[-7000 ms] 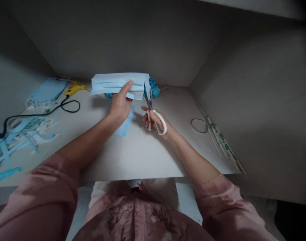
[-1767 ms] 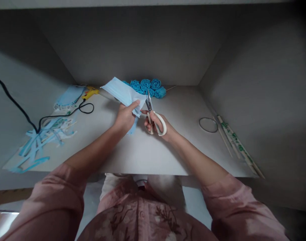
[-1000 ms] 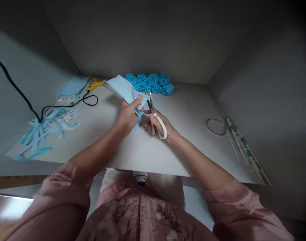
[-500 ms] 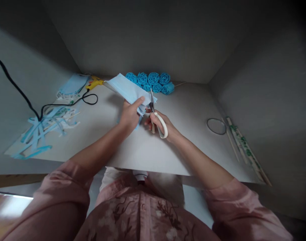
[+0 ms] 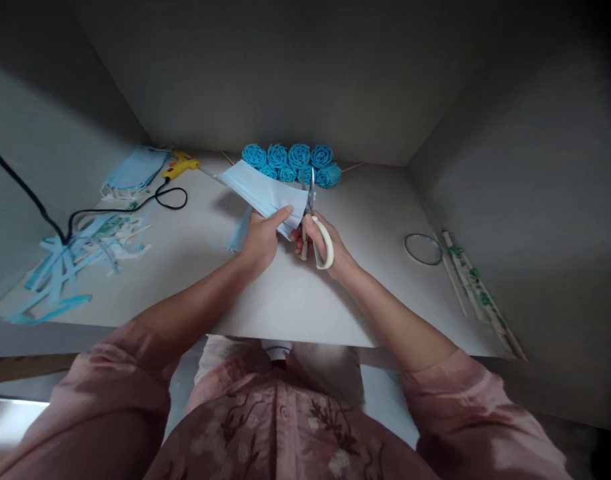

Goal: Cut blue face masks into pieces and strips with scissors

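Observation:
My left hand (image 5: 261,243) pinches a light-blue pleated face mask (image 5: 265,190), thumb on top and fingers beneath. The mask slants up to the left above the table. Under that hand, more light-blue mask fabric (image 5: 239,231) shows, partly hidden by it. My right hand (image 5: 335,245) is closed round the scissors, whose white handle (image 5: 325,248) faces me. Their blades point away from me and stand apart at the mask's right edge. Whether fabric lies between them I cannot make out clearly.
Blue rolled flowers (image 5: 299,155) sit in two rows at the back. Toward the left are a stack of masks (image 5: 135,170), a yellow glue gun (image 5: 180,165) with black cord, and cut strips (image 5: 65,260). A ring (image 5: 423,249) and wrapped sticks (image 5: 478,287) lie right.
The scissor blades have spread apart and moved to the mask's right edge. The mask has tilted a little, and more fabric shows left of my left hand. The view has shifted slightly.

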Tool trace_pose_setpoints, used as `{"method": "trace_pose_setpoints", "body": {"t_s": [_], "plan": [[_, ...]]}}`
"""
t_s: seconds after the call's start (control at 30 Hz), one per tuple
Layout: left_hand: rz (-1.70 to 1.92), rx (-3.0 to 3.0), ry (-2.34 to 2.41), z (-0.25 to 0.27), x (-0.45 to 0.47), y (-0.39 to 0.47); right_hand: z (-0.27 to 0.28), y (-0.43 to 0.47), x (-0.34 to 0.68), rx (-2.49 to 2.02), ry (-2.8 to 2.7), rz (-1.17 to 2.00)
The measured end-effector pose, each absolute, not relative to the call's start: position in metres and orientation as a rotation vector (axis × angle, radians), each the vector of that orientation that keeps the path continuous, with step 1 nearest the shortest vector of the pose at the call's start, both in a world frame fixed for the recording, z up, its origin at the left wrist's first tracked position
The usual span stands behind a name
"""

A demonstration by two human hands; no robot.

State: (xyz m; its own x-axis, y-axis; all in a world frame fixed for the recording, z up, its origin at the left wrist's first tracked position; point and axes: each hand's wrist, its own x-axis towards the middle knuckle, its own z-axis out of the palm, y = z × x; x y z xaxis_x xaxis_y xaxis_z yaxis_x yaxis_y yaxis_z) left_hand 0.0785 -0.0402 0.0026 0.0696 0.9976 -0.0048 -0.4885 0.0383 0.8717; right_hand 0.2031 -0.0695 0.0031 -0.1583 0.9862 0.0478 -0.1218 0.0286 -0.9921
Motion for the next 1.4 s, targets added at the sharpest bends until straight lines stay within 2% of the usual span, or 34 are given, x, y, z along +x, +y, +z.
{"method": "trace_pose_setpoints", "body": {"t_s": [0.83,1.4], "plan": [[1.431,0.894,0.714,0.001,0.081,-0.04,0.005,-0.071,0.202,-1.029,-1.131,1.296],[1.501,0.89,0.701,0.002,0.065,-0.015,0.008,-0.075,0.199,-1.075,-1.192,1.462]]}}
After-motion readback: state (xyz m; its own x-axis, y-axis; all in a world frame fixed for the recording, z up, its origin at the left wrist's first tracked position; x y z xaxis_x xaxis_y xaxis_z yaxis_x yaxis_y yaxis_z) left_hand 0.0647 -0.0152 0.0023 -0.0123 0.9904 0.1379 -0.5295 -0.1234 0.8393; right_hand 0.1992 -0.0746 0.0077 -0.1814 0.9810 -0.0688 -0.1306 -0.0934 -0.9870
